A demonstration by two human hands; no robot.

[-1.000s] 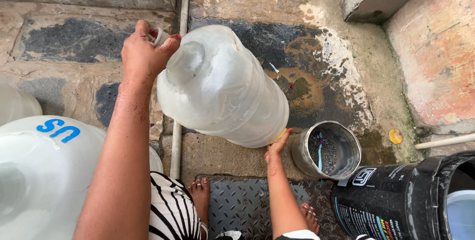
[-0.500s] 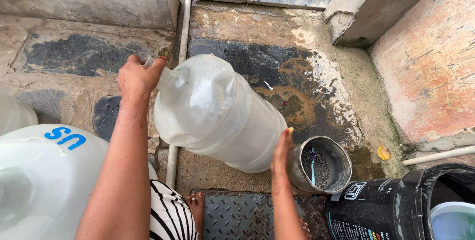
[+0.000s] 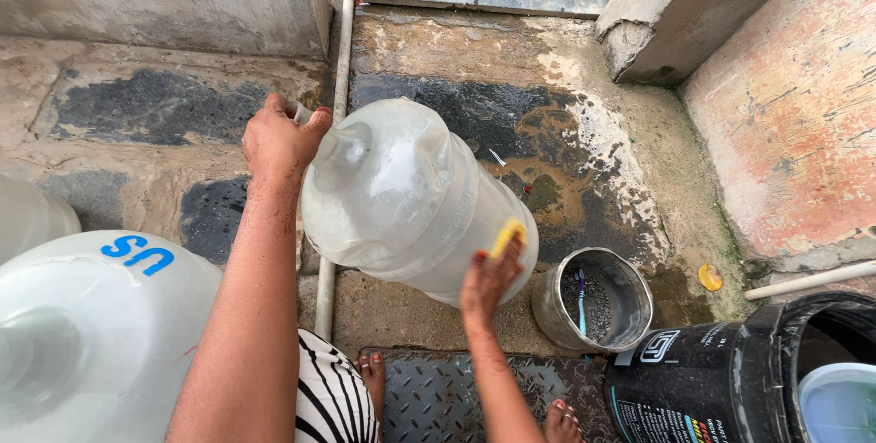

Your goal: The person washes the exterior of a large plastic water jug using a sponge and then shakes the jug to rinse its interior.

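A big clear plastic water jug [image 3: 415,201] is held tilted above a wet concrete floor, its neck pointing up and left. My left hand [image 3: 278,142] is wrapped around the jug's neck. My right hand [image 3: 488,281] presses a small yellow sponge [image 3: 507,236] against the jug's lower side near its base. My bare feet show at the bottom on a metal tread plate [image 3: 438,397].
A small metal tin [image 3: 593,302] with a blue brush stands right of the jug. A black bucket [image 3: 730,379] sits at bottom right, a second large white jug [image 3: 87,333] at bottom left. A thin white pipe [image 3: 339,69] runs along the floor. Walls close in behind and right.
The jug has dropped lower and turned. My right hand has come up from under the base onto its side, and the yellow sponge now shows.
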